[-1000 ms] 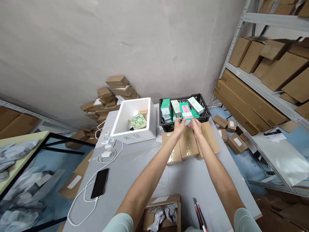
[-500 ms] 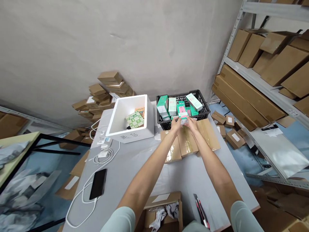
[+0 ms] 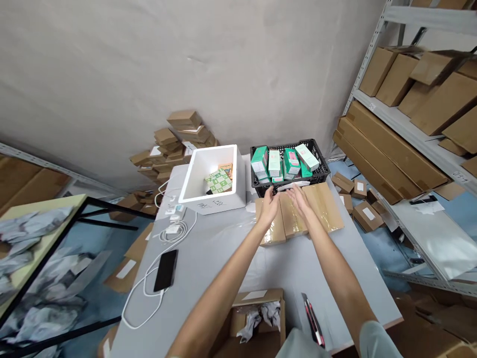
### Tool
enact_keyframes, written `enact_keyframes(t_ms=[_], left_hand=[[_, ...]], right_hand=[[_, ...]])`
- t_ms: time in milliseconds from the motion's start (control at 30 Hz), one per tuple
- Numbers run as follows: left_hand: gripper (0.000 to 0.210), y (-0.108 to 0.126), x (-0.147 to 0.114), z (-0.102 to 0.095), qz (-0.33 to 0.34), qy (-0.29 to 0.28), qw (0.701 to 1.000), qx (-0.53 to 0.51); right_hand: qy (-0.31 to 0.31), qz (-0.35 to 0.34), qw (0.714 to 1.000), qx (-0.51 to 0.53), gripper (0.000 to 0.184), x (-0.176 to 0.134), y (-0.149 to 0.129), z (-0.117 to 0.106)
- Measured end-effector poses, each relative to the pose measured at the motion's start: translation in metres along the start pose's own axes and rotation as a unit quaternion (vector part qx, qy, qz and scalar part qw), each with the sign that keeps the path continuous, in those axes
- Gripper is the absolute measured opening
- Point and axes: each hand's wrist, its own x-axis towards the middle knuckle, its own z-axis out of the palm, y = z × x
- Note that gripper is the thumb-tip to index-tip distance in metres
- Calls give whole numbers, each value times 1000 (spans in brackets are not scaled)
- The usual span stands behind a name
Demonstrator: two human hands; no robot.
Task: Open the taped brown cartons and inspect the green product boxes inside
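Note:
My left hand (image 3: 269,207) is open over the left taped carton (image 3: 275,226), its fingers stretched toward the black crate (image 3: 321,171). To its right, my right hand (image 3: 298,200) is open too, above the middle carton (image 3: 293,219). A white strip (image 3: 292,185), perhaps paper, shows at the crate's near edge by my right fingertips; I cannot tell if they touch it. Inside the crate are several green and white boxes, among them a green box with a pink panel (image 3: 291,161). Beside my right forearm lies another taped carton (image 3: 323,206).
A white foam box (image 3: 212,205) stands left of the crate. On the table's left lie a phone (image 3: 166,270) and white cables (image 3: 178,231). Near me are an open carton (image 3: 257,297) with crumpled paper and a utility knife (image 3: 315,320). Shelves (image 3: 421,119) with cartons rise at right.
Both hands have let go of the green box with the pink panel, which now sits in the crate. The hands have drawn back and moved apart. The view has shifted slightly.

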Motion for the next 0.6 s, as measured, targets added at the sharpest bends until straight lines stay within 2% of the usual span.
enact_keyframes(t_ms=[67,167,267,333,367,433,500,600], left_hand=[[49,-23,-47,-52,16,11,999,41],[55,-58,-118,-152,12,73,989,127],[60,-81,-189,-252,-41,173,963,201],[64,-89,-237,-300,-89,229,944,222],[65,-92,-260,-316,-114,249,933,232],[63,-96,-298,-333,-163,263,917,251],[57,-102,-325,-333,-204,230,917,255],[56,-114,-343,-319,-231,144,932,239]], right_hand=[[-27,8,1000,2,66,-45,31,-30],[-42,22,999,5,78,-122,84,-90],[4,71,997,-16,82,-203,132,-154],[38,110,993,-37,82,-253,156,-189],[49,128,989,-52,83,-276,165,-203],[48,161,982,-85,85,-314,178,-220],[23,196,973,-123,84,-342,184,-225],[-29,240,955,-172,75,-364,189,-215]])
